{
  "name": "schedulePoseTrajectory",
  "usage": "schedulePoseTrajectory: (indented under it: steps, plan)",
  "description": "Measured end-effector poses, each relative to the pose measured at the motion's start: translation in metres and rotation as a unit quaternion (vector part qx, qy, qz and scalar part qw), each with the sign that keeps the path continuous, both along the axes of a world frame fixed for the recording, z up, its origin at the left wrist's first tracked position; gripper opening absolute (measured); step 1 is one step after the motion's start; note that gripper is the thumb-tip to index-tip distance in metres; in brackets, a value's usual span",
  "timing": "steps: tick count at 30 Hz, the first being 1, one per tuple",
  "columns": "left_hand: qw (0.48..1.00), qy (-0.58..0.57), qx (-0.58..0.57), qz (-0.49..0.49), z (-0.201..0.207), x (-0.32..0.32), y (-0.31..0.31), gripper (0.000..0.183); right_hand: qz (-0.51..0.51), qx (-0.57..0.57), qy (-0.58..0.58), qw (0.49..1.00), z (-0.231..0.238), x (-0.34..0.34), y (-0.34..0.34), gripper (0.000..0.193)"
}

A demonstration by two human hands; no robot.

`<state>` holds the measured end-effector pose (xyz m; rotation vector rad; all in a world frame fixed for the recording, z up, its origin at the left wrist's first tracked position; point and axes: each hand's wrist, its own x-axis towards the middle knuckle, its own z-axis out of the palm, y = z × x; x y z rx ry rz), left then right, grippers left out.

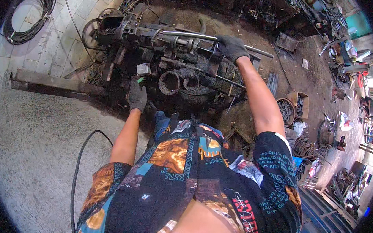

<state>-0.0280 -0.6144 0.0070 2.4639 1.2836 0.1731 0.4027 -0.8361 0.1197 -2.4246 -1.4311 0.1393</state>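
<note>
A long bare metal rod (260, 52) lies across the top of a dark, greasy machine (131, 34). Wrapped over the rod toward its right end is my right hand (231, 49), in a dark work glove. My left hand (137, 96), gloved too, is at the machine's near left side. Its fingers close on the green end of a small pale, box-shaped thing (143, 69), whose kind I cannot make out. To the right of that hand are a round, rusty open cup (169, 83) and a smaller round cup (192, 83), both filled with dark bits.
A coil of black cable (31, 12) is at the far left. Along the machine's left runs a metal beam (54, 83). On the right are a cardboard box (299, 105), a bundle of thin rods (272, 83) and wire coils (305, 147). A black hose (77, 169) curves over the concrete.
</note>
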Motion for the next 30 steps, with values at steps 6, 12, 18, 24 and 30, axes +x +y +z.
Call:
schedulePoseTrajectory:
  steps: [6,12,18,24,30]
  plan:
    - [1.0,0.014,-0.006,-0.01,-0.01,-0.008,0.004,0.065,-0.01,0.007,0.009,1.0,0.003,-0.005,0.008,0.036]
    - [0.999,0.041,0.015,-0.024,-0.016,-0.008,0.005,0.064,-0.011,0.025,0.008,1.0,-0.009,0.006,0.007,0.039]
    - [0.999,0.014,0.039,0.016,-0.013,0.0,-0.002,0.059,-0.007,0.006,0.052,0.999,-0.015,0.012,0.002,0.042]
    - [0.999,0.014,0.041,0.009,-0.011,-0.001,0.001,0.058,-0.005,-0.001,0.054,0.999,-0.015,0.018,0.005,0.046]
    - [0.998,-0.019,0.061,0.018,-0.013,-0.006,-0.001,0.053,-0.007,-0.006,0.079,0.997,-0.012,0.012,0.004,0.05]
